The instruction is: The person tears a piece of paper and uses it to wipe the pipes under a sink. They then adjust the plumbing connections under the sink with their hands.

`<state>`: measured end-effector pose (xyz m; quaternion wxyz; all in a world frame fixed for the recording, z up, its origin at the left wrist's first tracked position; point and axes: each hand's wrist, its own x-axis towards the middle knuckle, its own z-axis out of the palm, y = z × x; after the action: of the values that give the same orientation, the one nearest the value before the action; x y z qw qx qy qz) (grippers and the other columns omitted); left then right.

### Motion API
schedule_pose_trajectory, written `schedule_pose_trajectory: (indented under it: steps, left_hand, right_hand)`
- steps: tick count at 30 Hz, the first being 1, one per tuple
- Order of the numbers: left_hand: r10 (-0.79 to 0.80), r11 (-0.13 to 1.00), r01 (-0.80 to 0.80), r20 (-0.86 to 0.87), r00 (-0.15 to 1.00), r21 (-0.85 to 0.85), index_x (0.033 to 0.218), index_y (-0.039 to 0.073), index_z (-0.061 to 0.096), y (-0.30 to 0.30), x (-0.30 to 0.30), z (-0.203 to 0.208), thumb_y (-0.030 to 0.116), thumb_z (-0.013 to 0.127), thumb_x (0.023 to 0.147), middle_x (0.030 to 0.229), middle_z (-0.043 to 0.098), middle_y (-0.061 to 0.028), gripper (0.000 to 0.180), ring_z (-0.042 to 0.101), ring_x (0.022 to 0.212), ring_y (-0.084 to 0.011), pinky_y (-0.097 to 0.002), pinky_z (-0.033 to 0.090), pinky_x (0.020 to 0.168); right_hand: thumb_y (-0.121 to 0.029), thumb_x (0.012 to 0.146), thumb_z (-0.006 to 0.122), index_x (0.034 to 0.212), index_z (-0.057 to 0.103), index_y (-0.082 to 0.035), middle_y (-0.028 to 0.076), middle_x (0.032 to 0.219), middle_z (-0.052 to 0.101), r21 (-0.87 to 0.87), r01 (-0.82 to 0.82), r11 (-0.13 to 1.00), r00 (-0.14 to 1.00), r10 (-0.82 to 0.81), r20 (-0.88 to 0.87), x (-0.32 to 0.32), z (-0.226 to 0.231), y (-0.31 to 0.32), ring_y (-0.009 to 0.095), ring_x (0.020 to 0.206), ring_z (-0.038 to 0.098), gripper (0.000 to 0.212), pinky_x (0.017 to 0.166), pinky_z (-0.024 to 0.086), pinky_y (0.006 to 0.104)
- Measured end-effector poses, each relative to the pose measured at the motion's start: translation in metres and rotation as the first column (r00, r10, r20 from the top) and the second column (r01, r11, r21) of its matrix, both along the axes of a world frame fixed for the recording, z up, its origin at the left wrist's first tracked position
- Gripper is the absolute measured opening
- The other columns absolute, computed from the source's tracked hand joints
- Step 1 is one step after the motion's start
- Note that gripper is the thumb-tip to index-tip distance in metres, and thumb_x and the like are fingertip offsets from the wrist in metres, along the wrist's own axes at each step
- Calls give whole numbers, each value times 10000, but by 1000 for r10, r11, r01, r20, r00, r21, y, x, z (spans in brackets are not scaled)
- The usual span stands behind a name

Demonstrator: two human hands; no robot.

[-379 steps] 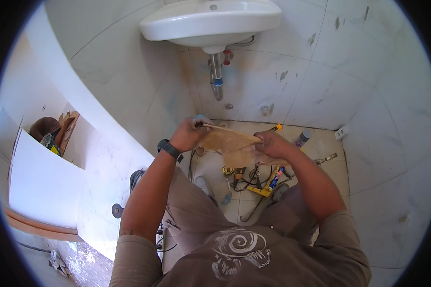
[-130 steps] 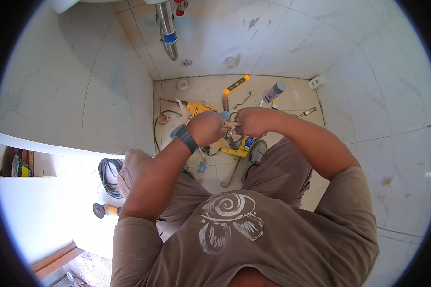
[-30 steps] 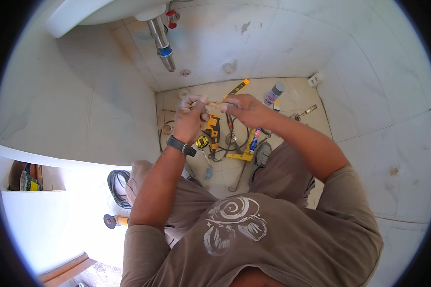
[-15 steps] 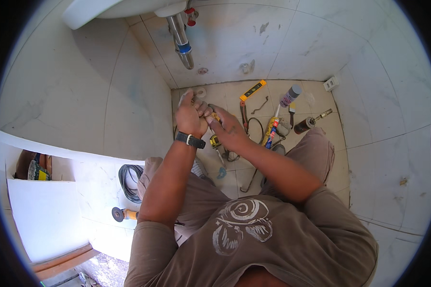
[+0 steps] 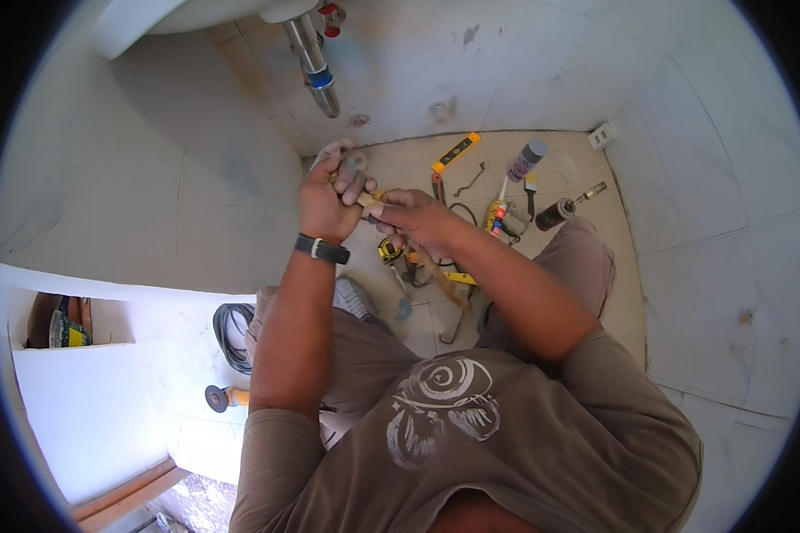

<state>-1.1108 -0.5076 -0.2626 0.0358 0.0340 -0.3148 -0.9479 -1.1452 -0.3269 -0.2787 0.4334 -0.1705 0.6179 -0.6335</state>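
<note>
My left hand (image 5: 336,197) is closed, fingers curled, to the left of centre above the tiled floor. Close against it, my right hand (image 5: 416,218) pinches a yellowish-brown strip (image 5: 368,201) that runs between both hands. A tail of this strip seems to hang below the right hand, blurred. Whether it is tape or cloth I cannot tell. On the floor below the hands lies a yellow tape measure (image 5: 388,250). A pale ring, like a tape roll (image 5: 358,160), lies just beyond my left fingers. Above them hangs a chrome drain pipe (image 5: 309,55) with a blue band.
Right of my hands are a yellow spirit level (image 5: 456,153), spray can (image 5: 527,160), sealant tube (image 5: 496,215), paintbrush (image 5: 531,197) and dark canister with metal nozzle (image 5: 556,213). A washbasin (image 5: 142,25) overhangs upper left. An angle grinder (image 5: 226,398) and cable coil (image 5: 231,339) lie left.
The view has shifted slightly. My right hand has turned and lowered a little relative to the left, and the strip's tail now shows hanging below it.
</note>
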Motion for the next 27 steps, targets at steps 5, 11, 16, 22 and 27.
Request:
schedule_pose_trajectory:
  steps: [5,11,16,22,27]
  left_hand:
    - [-156,695,45,-89,984,-718,1381,29,565,-21,11,15,266,629,946,1102,657,-124,499,626,1076,-260,-424,489,996]
    - [-421,90,411,339,841,-907,1302,83,623,22,14,6,384,651,981,925,673,-77,441,608,798,-147,-277,490,673]
    - [-466,435,635,444,765,-638,1253,97,641,20,13,6,391,614,1022,641,526,43,375,354,468,-36,-233,280,419]
    - [-451,291,509,353,820,-810,1201,40,660,23,15,1,353,601,1032,642,524,27,361,465,559,-82,-280,387,519]
    - [-354,-65,164,176,918,-984,1171,-4,655,37,24,-1,280,590,1013,802,649,-145,331,615,761,-299,-413,481,723]
  right_hand:
    - [-267,893,682,952,681,-114,125,852,703,408,95,908,368,348,-862,-34,17,29,355,863,693,164,735,521,489]
    - [-280,832,711,934,685,-117,87,916,712,555,-9,832,-125,550,-826,-32,23,41,305,896,709,194,780,552,452]
    - [-352,891,688,974,648,-117,71,913,695,386,102,917,-225,399,-889,-48,42,72,294,893,693,252,791,546,422]
    - [-404,934,666,979,612,-93,118,826,662,553,155,818,-78,569,-819,-54,67,107,330,810,676,318,743,536,449]
    - [-395,992,586,1004,640,-65,153,883,700,732,-28,680,365,689,-626,-39,71,113,374,891,675,335,766,503,503]
